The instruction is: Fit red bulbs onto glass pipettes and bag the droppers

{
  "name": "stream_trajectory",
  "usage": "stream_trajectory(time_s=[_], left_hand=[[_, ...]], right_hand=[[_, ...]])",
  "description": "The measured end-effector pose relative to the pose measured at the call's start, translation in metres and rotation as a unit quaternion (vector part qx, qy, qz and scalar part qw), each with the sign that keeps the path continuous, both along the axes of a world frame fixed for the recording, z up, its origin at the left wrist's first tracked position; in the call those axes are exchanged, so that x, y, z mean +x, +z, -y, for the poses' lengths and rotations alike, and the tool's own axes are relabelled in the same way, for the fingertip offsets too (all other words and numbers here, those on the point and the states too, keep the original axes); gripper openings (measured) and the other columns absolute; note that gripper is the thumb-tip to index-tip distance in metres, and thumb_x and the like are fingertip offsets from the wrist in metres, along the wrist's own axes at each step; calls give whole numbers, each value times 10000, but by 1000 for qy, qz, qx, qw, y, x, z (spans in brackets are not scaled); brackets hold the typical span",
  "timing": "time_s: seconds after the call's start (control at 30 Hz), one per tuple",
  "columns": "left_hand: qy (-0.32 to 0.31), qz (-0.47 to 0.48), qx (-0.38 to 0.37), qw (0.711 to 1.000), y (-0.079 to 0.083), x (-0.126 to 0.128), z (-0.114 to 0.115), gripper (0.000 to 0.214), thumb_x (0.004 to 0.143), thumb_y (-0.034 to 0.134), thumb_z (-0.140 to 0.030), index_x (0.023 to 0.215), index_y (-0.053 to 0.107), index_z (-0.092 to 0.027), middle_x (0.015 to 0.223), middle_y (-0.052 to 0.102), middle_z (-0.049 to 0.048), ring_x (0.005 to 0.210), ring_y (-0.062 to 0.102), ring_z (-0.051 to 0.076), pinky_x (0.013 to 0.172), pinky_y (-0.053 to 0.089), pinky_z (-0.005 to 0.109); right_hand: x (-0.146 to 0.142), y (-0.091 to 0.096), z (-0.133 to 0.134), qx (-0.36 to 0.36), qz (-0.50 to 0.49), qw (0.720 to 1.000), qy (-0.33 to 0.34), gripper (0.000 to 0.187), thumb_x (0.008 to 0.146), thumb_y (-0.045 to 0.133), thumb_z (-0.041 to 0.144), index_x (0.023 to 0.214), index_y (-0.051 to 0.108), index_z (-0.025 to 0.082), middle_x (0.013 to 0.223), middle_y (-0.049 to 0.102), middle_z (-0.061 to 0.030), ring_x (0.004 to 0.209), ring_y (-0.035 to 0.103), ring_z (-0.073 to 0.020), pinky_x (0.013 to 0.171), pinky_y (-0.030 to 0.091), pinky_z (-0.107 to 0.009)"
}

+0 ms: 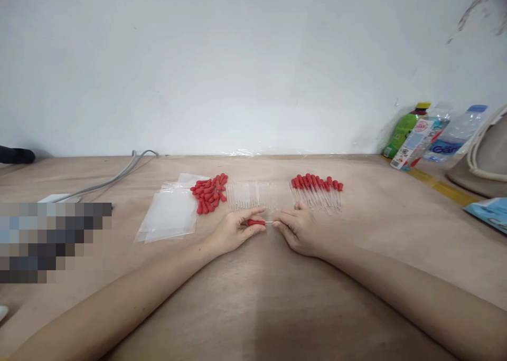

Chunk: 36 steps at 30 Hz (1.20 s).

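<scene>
Between my hands lies a red rubber dropper bulb (255,222) joined to a thin glass tube (269,222). My left hand (236,228) curls around the bulb with its thumb and fingers. The tube's other end is pinched in the fingers of my right hand (298,228), which hide part of it. Just beyond my left hand is a pile of loose red bulbs (209,192). A row of clear glass tubes (253,193) is laid out in the middle. Past my right hand, several droppers (317,189) with red bulbs on top lie side by side.
Clear plastic bags (170,216) lie left of the bulbs. A grey cable (119,176) runs along the table (237,308) at the left. Drink bottles (455,134) and a carton (418,144) stand at the right by the wall, near a blue packet (489,213).
</scene>
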<state>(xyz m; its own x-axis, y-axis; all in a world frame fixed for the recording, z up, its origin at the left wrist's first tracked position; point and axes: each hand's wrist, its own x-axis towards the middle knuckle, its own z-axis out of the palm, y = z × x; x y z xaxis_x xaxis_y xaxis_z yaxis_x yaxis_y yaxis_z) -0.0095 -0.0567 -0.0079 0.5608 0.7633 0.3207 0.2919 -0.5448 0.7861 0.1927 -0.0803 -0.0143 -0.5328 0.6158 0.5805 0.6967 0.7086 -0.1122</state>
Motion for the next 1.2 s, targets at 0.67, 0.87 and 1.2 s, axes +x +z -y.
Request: stream_trajectory(time_s=[0.67,0.87,1.2], left_hand=[[52,-92,149,983,1,-1,-1,482,764,577,-258,1210,411,-183,1052,582,84,888,586,174,761,513,319],[14,-139,167,976,5,0,-1,226,801,524,-230,1019,574,-203,1013,624,42,868,588,168,769,482,305],[1,-126,183,975,2,0,-3,217,822,503,-247,1005,606,-193,983,645,38,899,593,157,797,475,286]], right_hand=[[49,46,-32,-182,-55,954,-230,214,753,473,269,684,659,188,653,628,-13,594,523,-123,554,330,-225],[63,49,-64,-214,-70,889,-399,299,713,460,376,516,568,179,528,569,-35,539,508,-145,495,298,-237],[52,32,-68,-220,-9,862,-457,305,721,432,431,590,591,206,683,617,-35,671,554,-190,556,338,-273]])
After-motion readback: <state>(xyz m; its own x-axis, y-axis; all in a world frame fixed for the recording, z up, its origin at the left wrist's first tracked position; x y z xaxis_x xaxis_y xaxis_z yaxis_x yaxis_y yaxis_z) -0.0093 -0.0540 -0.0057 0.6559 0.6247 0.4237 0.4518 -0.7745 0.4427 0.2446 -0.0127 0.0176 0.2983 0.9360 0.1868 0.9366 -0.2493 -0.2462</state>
